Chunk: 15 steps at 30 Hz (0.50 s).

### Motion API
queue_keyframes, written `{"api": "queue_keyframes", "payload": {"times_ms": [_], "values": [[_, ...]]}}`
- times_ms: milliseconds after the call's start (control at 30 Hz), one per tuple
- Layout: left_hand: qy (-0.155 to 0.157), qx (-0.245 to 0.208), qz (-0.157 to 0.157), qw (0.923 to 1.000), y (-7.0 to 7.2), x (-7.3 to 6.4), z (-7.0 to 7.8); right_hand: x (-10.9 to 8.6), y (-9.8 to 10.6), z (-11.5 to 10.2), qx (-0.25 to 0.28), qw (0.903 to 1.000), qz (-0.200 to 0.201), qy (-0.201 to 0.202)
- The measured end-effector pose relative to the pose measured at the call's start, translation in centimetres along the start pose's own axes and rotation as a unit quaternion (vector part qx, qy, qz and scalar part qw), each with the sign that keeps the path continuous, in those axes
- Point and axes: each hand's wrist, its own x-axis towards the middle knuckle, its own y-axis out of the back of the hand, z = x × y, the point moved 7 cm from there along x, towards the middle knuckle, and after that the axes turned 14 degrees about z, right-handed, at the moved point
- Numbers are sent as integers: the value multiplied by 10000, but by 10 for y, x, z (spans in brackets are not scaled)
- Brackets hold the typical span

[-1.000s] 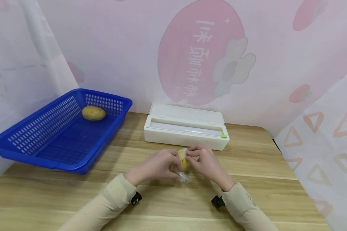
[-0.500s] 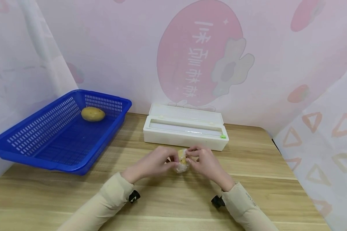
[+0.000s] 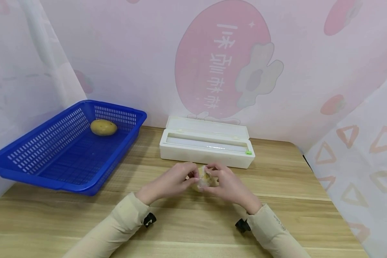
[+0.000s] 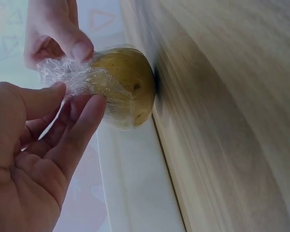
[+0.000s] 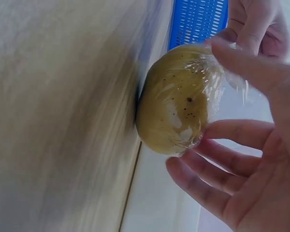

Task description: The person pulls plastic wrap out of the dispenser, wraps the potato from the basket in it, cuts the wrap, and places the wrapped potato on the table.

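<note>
A yellow potato [image 5: 166, 111] rests on the table between the two hands, covered in clear plastic wrap [image 4: 70, 75] that bunches up on its upper side. The left hand [image 3: 177, 181] pinches the bunched wrap between thumb and fingers. From the other side, the right hand [image 3: 229, 184] holds the wrapped potato, its fingers on the far end and its thumb by the gathered wrap. In the head view the hands hide much of the potato. Just behind them stands a long white plastic wrap dispenser box [image 3: 206, 154], lid raised, roll [image 3: 206, 144] inside.
To the left is a blue slotted basket [image 3: 116, 161] with another potato [image 3: 104, 127] in its far corner. A green slider [image 3: 248, 152] sits at the dispenser's right end. A printed curtain [image 3: 132, 53] backs the wooden table [image 3: 193, 229].
The left hand has drawn the loose wrap up from the near end onto the potato. The right thumb has shifted toward the near side, and the potato's visible outline has changed. The dispenser stays put.
</note>
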Motion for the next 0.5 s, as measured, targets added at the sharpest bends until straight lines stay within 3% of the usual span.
{"api": "queue_keyframes", "payload": {"times_ms": [233,500], "values": [[194,-12,199,9996,2,0,-3,4,3,3,357,9979,443,-306],[168,125,218,9995,3,0,-2,5,5,4,374,9959,793,-198]]}}
